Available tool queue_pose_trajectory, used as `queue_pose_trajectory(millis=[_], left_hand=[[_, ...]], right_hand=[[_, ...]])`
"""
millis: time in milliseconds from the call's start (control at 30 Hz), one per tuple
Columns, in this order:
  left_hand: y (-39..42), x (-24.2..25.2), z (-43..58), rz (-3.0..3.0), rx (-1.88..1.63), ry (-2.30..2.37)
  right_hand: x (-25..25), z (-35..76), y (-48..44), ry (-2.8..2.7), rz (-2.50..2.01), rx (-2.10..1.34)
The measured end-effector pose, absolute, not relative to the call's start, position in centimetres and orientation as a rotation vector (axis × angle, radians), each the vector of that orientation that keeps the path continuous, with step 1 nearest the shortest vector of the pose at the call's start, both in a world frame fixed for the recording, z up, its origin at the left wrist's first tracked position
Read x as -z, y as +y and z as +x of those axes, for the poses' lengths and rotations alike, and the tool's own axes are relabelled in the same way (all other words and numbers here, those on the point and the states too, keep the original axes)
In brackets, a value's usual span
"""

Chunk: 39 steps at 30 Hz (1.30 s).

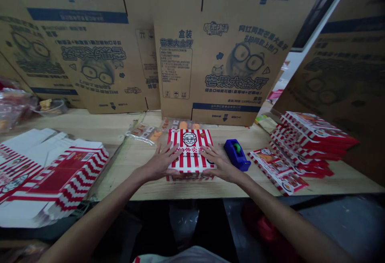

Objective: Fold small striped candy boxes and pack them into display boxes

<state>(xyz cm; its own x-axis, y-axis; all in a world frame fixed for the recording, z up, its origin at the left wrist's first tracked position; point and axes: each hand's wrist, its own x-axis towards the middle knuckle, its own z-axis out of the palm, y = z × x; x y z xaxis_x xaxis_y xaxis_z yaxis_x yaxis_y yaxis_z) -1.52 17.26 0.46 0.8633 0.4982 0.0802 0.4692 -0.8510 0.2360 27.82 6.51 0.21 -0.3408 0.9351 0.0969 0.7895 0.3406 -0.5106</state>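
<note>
A red-and-white striped box [190, 162] sits on the wooden table in front of me, its printed lid facing up. My left hand [161, 161] lies against the box's left side, fingers reaching over the top and thumb at the near edge. From the right side my right hand [221, 163] grips it the same way, so the box is held between both hands. Just right of my right hand stands a blue tape dispenser [236, 155] with a green core. Behind the box lie clear plastic packets [146, 132] with orange pieces in them.
Flattened striped cartons [69, 170] are stacked at the left. At the right is a pile of striped printed packages [313, 134], with a flat printed one [276, 170] beside it. Large cardboard boxes [216, 66] wall off the back. A clear tub [51, 106] stands at the far left.
</note>
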Motion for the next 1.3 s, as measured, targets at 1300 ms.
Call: queue_pose_trajectory(millis=[1300], left_hand=[[13.4,0.2,1.1,3.397,-0.572,0.599]], right_hand=[[0.0,28.4,5.7,-2.277,-0.969,0.118]])
